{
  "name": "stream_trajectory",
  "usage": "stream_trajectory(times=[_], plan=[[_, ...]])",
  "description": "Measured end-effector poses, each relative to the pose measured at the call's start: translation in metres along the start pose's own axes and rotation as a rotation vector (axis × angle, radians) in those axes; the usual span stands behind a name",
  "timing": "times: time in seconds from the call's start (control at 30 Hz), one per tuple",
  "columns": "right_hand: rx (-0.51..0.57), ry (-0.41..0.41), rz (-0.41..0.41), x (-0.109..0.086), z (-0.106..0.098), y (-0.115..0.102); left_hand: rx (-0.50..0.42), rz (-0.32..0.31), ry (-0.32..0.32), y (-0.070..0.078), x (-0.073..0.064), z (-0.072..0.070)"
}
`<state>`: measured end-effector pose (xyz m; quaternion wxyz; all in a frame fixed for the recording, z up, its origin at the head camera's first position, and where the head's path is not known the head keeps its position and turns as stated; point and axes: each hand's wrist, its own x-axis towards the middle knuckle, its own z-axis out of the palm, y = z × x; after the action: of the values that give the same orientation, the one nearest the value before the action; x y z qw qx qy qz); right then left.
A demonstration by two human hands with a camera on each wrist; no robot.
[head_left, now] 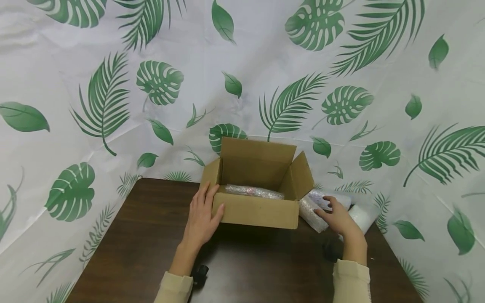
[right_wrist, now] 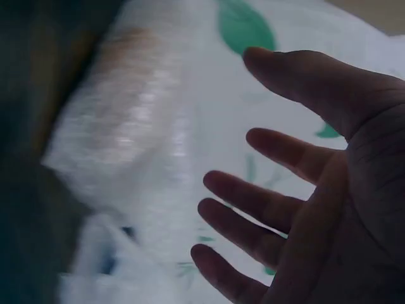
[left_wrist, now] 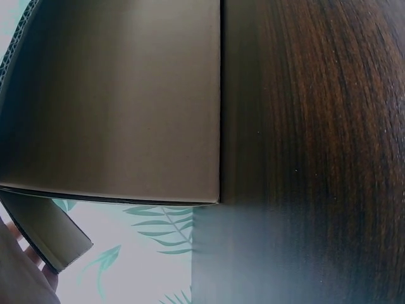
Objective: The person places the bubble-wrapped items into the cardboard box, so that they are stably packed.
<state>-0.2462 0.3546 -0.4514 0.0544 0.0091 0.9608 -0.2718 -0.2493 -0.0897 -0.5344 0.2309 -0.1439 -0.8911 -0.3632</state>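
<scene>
An open cardboard box (head_left: 261,212) stands on the table with its flaps up. Inside lies a bubble-wrapped item (head_left: 254,192) with some pink showing through. My left hand (head_left: 202,214) holds the box at its front left corner; in the left wrist view its fingers lie along a side flap (left_wrist: 54,234). To the right of the box, my right hand (head_left: 337,216) hovers with spread, slightly bent fingers and holds nothing. Beneath and beside it lies a bubble-wrapped package (head_left: 312,214), blurred in the right wrist view; its contents cannot be made out.
More wrapped packages, one bluish (head_left: 342,199) and one white (head_left: 361,218), lie at the right edge of the dark wooden table (head_left: 151,240). A white leaf-patterned sheet (head_left: 250,54) hangs behind and beside the table.
</scene>
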Motion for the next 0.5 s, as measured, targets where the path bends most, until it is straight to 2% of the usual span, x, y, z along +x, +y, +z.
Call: stream_trajectory(times=[0.2, 0.5], plan=[[-0.017, -0.042, 0.045, 0.01, 0.029, 0.019, -0.004, 0.012, 0.021, -0.002, 0.0, -0.001], [-0.121, -0.025, 0.189, 0.017, 0.054, 0.023, 0.011, 0.019, 0.018, -0.003, 0.001, 0.001]])
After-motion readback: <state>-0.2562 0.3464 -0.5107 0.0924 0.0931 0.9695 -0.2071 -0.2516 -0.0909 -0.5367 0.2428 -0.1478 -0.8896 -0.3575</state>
